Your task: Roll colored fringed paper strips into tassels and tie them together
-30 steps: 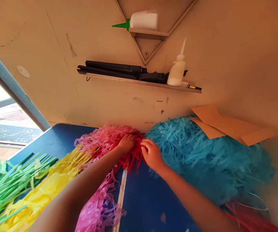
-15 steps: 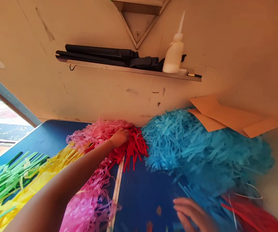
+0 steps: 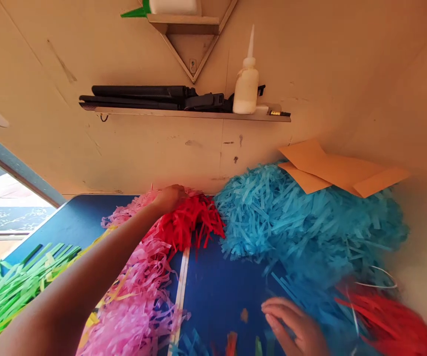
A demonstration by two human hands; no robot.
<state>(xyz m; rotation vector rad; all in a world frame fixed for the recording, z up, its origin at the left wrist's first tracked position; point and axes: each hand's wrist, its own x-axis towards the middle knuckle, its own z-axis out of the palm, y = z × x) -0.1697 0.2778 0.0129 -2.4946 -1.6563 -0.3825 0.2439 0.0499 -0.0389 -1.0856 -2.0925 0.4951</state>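
My left hand [image 3: 170, 198] reaches across to the back of the blue table, with its fingers curled over the left end of a bundle of red paper fringe [image 3: 189, 222]. Its fingertips are partly hidden. The red strips lie on pink paper fringe [image 3: 137, 291], which runs forward beneath my forearm. At the lower right my right hand [image 3: 297, 326] hovers over the table, fingers slightly bent and a little apart, with nothing seen in it. Beside it lies a big heap of light-blue paper fringe [image 3: 272, 212]. More red fringe [image 3: 402, 316] sits at the lower right, blurred.
Green strips [image 3: 23, 284] and some yellow fringe [image 3: 107, 296] lie on the left. Orange paper sheets [image 3: 339, 168] rest on the blue heap, and a white string [image 3: 380, 284] loops nearby. A wall shelf [image 3: 194, 114] holds black tools [image 3: 142, 94] and a glue bottle [image 3: 246, 89].
My left hand has moved slightly back and left, and the red fringe now spreads further over the pink. My right hand stays about where it was. The view has shifted a little.
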